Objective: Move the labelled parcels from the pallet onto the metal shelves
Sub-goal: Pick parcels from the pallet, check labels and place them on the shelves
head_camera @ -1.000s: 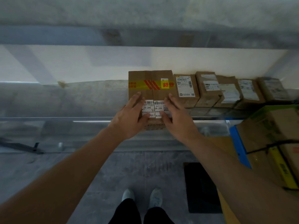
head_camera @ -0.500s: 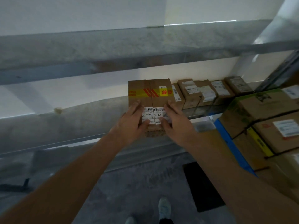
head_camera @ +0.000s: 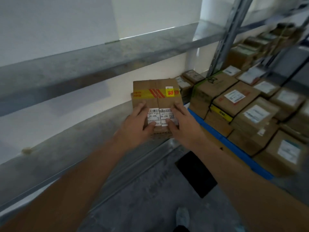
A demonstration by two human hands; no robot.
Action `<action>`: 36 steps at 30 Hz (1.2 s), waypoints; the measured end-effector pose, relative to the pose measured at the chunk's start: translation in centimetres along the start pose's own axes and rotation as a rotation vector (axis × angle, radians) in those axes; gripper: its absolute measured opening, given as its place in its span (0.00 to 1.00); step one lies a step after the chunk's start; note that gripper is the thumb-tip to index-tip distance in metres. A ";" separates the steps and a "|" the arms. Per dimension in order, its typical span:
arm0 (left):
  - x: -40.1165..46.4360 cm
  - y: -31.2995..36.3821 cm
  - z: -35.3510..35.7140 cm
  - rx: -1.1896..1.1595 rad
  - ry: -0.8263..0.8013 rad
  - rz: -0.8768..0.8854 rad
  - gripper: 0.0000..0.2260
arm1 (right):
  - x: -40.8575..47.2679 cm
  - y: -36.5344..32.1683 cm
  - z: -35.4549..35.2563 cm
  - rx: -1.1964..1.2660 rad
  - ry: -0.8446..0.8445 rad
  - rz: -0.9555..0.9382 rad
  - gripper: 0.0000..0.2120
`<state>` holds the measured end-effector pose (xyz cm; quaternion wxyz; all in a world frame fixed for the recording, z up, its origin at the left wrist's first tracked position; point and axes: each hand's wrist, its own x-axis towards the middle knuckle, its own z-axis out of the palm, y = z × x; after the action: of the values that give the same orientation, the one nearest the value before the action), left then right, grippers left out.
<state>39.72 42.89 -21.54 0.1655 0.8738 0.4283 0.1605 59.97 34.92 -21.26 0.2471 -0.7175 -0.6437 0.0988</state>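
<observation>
A brown parcel [head_camera: 155,91] with yellow-and-red tape and two white J4-J06 labels lies on the lower metal shelf [head_camera: 75,148], its near end at the shelf's front edge. My left hand [head_camera: 135,124] lies flat on the parcel's left side, fingers straight, thumb on the label. On its right side my right hand [head_camera: 182,124] lies the same way. Just right of it, other small parcels [head_camera: 184,82] stand in a row on the same shelf. Several labelled parcels [head_camera: 255,114] are stacked on the blue pallet [head_camera: 234,148] at the right.
An upper shelf board [head_camera: 100,61] runs above the parcel. A perforated steel upright [head_camera: 222,39] rises at the right, with more boxes on racks behind it. A black mat [head_camera: 195,173] lies on the grey floor by my feet.
My view has swung to the right, bringing the pallet stack into sight. Both hands stay on the same parcel on the shelf.
</observation>
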 end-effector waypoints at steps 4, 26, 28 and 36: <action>1.0 3.1 0.1 -0.026 -0.017 0.089 0.33 | -2.1 1.4 -2.3 -0.012 0.067 0.070 0.30; 6.8 26.0 9.6 -0.145 -0.114 0.379 0.32 | -14.2 18.1 -15.6 -0.081 0.263 0.361 0.29; 7.3 27.8 10.7 -0.152 -0.121 0.398 0.32 | -15.1 19.6 -16.4 -0.076 0.288 0.379 0.28; 9.6 33.6 14.7 -0.201 -0.195 0.451 0.32 | -18.0 25.2 -18.4 -0.068 0.352 0.459 0.28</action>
<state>74.84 28.90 -19.05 0.2519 0.9377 0.1865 0.1501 87.72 12.01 -20.80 0.3018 -0.8585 -0.4146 0.0044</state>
